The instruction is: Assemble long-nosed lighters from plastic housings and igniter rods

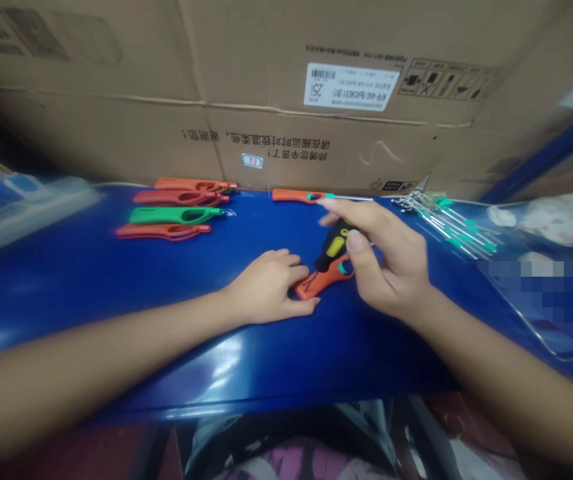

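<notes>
My left hand (271,288) lies on the blue tabletop, fingers curled and thumb out, gripping the rear end of an orange long-necked lighter (319,283). That lighter lies flat and has a teal trigger. Over it, my right hand (391,257) pinches a screwdriver (335,245) with a black and yellow handle. The tool's thin shaft points down at the lighter's handle; whether its tip sits in a screw is too small to tell. Behind the hands, near the cardboard, lies another orange lighter (290,195) with a teal trigger and a metal tube.
Several orange and green lighter shells (171,215) lie at the back left. Metal tubes with teal parts (459,223) are heaped at the back right. A large cardboard box (246,80) stands along the back edge. A clear plastic bag (31,213) lies far left.
</notes>
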`<state>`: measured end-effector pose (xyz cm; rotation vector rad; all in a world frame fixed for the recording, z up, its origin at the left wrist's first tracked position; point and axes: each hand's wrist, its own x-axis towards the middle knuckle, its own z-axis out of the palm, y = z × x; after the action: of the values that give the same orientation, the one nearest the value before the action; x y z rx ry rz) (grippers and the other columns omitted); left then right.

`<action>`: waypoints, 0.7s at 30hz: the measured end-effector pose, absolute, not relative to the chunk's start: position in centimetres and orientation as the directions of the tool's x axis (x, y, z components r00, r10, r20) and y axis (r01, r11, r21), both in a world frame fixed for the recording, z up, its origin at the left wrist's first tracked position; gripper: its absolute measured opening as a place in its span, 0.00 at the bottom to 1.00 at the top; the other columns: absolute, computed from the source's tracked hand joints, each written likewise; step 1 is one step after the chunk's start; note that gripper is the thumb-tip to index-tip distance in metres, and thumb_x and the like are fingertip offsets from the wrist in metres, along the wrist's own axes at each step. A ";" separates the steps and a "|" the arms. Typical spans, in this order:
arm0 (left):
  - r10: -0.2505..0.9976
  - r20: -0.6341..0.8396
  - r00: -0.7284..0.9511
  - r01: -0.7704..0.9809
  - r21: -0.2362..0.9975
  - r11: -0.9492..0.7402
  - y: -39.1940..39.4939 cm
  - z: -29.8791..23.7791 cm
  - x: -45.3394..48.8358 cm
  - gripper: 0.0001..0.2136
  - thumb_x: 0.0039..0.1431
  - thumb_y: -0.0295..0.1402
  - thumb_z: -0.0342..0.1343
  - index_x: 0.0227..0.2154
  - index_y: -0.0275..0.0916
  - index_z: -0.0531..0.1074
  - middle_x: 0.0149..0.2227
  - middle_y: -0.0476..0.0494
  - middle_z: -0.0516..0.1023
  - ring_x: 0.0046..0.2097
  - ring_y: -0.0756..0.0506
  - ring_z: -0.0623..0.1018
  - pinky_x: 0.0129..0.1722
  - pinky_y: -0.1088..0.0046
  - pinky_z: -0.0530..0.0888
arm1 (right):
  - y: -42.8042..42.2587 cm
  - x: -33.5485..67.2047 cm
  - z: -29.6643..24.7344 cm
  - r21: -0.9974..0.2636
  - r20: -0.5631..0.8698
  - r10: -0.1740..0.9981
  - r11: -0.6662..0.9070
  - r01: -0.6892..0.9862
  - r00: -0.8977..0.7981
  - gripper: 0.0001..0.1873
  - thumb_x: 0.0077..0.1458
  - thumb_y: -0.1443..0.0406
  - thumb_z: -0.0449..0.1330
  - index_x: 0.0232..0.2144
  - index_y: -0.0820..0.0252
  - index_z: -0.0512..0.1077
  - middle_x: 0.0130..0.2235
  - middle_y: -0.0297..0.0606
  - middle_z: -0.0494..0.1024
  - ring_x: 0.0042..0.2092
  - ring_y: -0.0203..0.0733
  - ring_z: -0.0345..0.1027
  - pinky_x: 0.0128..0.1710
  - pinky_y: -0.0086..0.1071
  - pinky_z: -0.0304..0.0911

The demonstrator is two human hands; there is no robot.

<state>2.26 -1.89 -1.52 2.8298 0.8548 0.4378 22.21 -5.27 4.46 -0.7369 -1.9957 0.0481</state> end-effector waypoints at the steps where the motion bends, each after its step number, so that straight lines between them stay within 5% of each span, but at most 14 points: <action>1: 0.562 0.233 0.794 0.516 0.229 -0.825 -1.9 -1.5 2.2 0.18 0.61 0.50 0.55 0.28 0.39 0.73 0.28 0.46 0.72 0.35 0.42 0.73 0.39 0.64 0.69 | -5.3 22.2 4.5 -0.392 0.737 0.564 0.805 0.445 -0.371 0.20 0.69 0.65 0.50 0.61 0.52 0.68 0.50 0.41 0.79 0.40 0.41 0.76 0.37 0.36 0.75; 4: 0.564 0.229 0.793 0.513 0.248 -0.822 -1.8 -1.6 2.2 0.17 0.61 0.49 0.55 0.30 0.39 0.74 0.31 0.45 0.74 0.38 0.41 0.74 0.41 0.63 0.69 | -5.4 22.1 4.5 -0.497 0.659 0.633 0.772 0.396 -0.407 0.19 0.69 0.63 0.51 0.59 0.53 0.68 0.49 0.40 0.79 0.37 0.39 0.76 0.34 0.34 0.75; 7: 0.569 0.223 0.791 0.516 0.257 -0.817 -1.9 -1.5 2.2 0.16 0.61 0.48 0.56 0.32 0.38 0.75 0.33 0.44 0.75 0.39 0.41 0.75 0.42 0.63 0.70 | -5.5 22.1 4.6 -0.329 0.777 0.527 0.806 0.492 -0.343 0.15 0.62 0.64 0.62 0.51 0.52 0.74 0.41 0.37 0.81 0.33 0.38 0.74 0.34 0.33 0.74; 10: 0.567 0.227 0.792 0.516 0.246 -0.820 -2.0 -1.5 2.2 0.17 0.61 0.48 0.56 0.31 0.39 0.75 0.32 0.44 0.75 0.38 0.41 0.74 0.41 0.63 0.69 | -5.7 21.9 4.7 -0.196 0.836 0.429 0.816 0.544 -0.342 0.16 0.64 0.66 0.60 0.53 0.52 0.74 0.41 0.39 0.81 0.39 0.42 0.76 0.40 0.36 0.75; 13: 0.565 0.235 0.791 0.518 0.235 -0.822 -2.0 -1.5 2.2 0.17 0.61 0.49 0.56 0.29 0.39 0.74 0.30 0.45 0.73 0.36 0.42 0.74 0.39 0.64 0.69 | -5.7 21.8 4.7 -0.358 0.743 0.555 0.802 0.478 -0.374 0.20 0.69 0.67 0.50 0.59 0.53 0.69 0.51 0.41 0.79 0.44 0.43 0.76 0.40 0.38 0.75; 16: 0.566 0.230 0.791 0.513 0.254 -0.820 -1.9 -1.6 2.2 0.17 0.61 0.48 0.56 0.30 0.39 0.74 0.31 0.44 0.74 0.38 0.41 0.75 0.41 0.64 0.70 | -5.5 22.1 4.6 -0.449 0.700 0.614 0.775 0.444 -0.364 0.17 0.66 0.63 0.56 0.56 0.52 0.72 0.49 0.39 0.80 0.37 0.39 0.76 0.33 0.33 0.74; 19: 0.570 0.223 0.791 0.510 0.276 -0.815 -1.9 -1.5 2.3 0.16 0.61 0.47 0.56 0.30 0.38 0.74 0.33 0.43 0.76 0.40 0.41 0.75 0.43 0.63 0.70 | -5.3 22.3 4.6 -0.301 0.814 0.496 0.805 0.511 -0.302 0.16 0.59 0.62 0.66 0.50 0.52 0.76 0.41 0.37 0.82 0.34 0.39 0.74 0.34 0.34 0.73; 21: 0.572 0.227 0.788 0.513 0.270 -0.815 -2.0 -1.4 2.3 0.16 0.61 0.48 0.56 0.30 0.38 0.74 0.32 0.44 0.75 0.38 0.41 0.75 0.42 0.63 0.70 | -5.4 22.3 4.8 -0.240 0.844 0.438 0.825 0.512 -0.309 0.15 0.61 0.64 0.63 0.50 0.52 0.76 0.40 0.38 0.81 0.36 0.42 0.75 0.38 0.36 0.73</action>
<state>2.25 -1.99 -1.44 2.7844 0.8541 0.4458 22.29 -5.35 4.83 -0.7080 -1.9466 -0.0882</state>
